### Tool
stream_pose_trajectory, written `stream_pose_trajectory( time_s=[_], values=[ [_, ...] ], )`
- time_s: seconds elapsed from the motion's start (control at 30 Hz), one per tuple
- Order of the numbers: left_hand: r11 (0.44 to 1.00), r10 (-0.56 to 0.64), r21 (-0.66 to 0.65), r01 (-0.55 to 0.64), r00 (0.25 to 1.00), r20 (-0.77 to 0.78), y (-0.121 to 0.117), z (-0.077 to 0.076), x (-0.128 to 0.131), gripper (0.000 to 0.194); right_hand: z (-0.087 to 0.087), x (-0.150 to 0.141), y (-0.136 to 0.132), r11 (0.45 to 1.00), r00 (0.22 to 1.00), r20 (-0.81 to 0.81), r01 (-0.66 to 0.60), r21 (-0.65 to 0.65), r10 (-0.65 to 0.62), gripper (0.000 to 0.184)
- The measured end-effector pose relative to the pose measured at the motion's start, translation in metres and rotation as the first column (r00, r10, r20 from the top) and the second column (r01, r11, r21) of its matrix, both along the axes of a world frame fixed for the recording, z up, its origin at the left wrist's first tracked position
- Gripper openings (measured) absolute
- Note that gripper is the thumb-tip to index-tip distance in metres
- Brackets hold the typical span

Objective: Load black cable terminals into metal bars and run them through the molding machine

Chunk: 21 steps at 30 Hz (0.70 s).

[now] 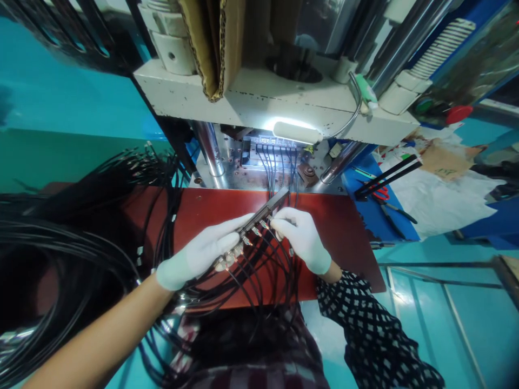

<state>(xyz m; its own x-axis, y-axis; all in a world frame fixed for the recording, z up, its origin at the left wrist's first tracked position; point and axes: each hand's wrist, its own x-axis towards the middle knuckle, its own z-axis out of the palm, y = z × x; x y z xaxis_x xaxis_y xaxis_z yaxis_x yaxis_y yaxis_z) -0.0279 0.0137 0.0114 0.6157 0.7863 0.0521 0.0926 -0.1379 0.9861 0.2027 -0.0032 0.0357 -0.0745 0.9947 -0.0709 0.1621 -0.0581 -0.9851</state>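
No lettering is legible, even on the brown paper [452, 158]

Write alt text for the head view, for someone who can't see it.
A gloved left hand holds a metal bar over a red table, the gloved right hand at connectors along the bar. Behind stands a lit press; black cables lie heaped at left.

This looked like a factory workshop. A heavy press [251, 112] with steel pillars [211, 152] filled the top centre of the frame, a red push-button [459, 114] at upper right. Black cables [81, 232] lay massed at left; pliers [392, 220] rested on a blue surface [367, 219] at right, above glossy teal flooring [466, 319].
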Motion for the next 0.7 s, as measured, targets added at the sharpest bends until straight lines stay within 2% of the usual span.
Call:
stream_pose_trajectory(
  time_s=[0.13, 0.33, 0.37, 0.43, 0.53, 0.6, 0.63, 0.7],
  values=[
    [0.999, -0.032, 0.027, 0.032, 0.999, -0.026, 0.002, -0.005, -0.002, 0.053, -0.003, -0.003, 0.001, 1.0, 0.999, -0.037, 0.0, -0.009, -0.001, 0.023],
    [0.991, 0.002, 0.133, 0.025, 0.98, -0.198, -0.002, -0.015, -0.003, 0.058, -0.011, -0.012, 0.002, 0.997, 0.997, -0.038, 0.074, 0.0, -0.074, 0.024],
    [0.988, 0.008, 0.149, 0.026, 0.975, -0.22, -0.002, -0.016, -0.003, 0.059, -0.012, -0.011, 0.002, 0.997, 0.997, -0.019, 0.071, 0.008, -0.071, 0.024],
    [0.988, 0.013, 0.153, 0.023, 0.973, -0.229, -0.002, -0.018, -0.002, 0.059, -0.012, -0.006, 0.003, 0.999, 0.999, 0.053, -0.013, 0.029, 0.012, 0.024],
    [0.993, 0.0, 0.113, 0.02, 0.984, -0.177, 0.0, -0.015, 0.0, 0.056, -0.003, 0.014, 0.001, 0.989, 0.948, 0.294, -0.142, 0.042, 0.124, 0.02],
    [0.995, -0.008, 0.094, 0.02, 0.992, -0.126, 0.002, -0.011, 0.0, 0.054, 0.004, 0.031, -0.003, 0.986, 0.904, 0.398, -0.163, -0.024, 0.159, 0.019],
    [0.997, -0.007, 0.079, 0.015, 0.995, -0.098, 0.002, -0.009, -0.002, 0.054, 0.006, 0.039, -0.005, 0.982, 0.904, 0.386, -0.166, -0.086, 0.186, 0.017],
    [1.0, 0.0, -0.03, -0.001, 0.999, -0.038, 0.001, -0.007, -0.008, 0.056, 0.008, 0.051, -0.009, 0.956, 0.934, 0.253, -0.197, -0.219, 0.25, 0.012]
  ],
)
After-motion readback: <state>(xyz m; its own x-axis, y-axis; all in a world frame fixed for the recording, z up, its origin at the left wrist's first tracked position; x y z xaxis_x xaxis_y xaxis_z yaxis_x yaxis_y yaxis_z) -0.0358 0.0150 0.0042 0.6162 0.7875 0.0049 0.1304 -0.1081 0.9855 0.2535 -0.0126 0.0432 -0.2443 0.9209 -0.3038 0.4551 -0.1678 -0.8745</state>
